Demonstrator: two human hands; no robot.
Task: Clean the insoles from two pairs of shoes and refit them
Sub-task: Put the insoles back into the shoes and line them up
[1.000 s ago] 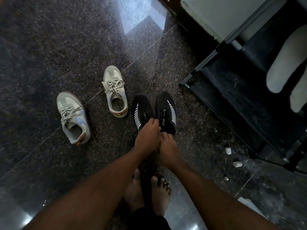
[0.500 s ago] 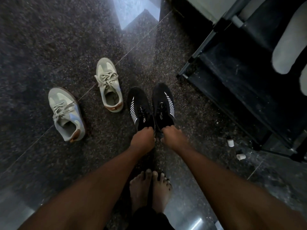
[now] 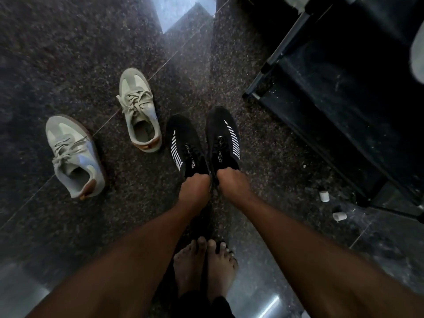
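Currently, left hand (image 3: pixel 195 190): grips heel of left black shoe (image 3: pixel 181 143)
right hand (image 3: pixel 232 182): grips heel of right black shoe (image 3: pixel 223 134)
why: likely to lift pair together
grey sneakers (image 3: pixel 140 111): floor, untouched

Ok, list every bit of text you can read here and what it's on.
"OR" then "PU": tongue of the right black shoe, middle unreadable.
"OR", blurred letters, then "R": tongue of the left black shoe.
Grey sneakers: no text visible.
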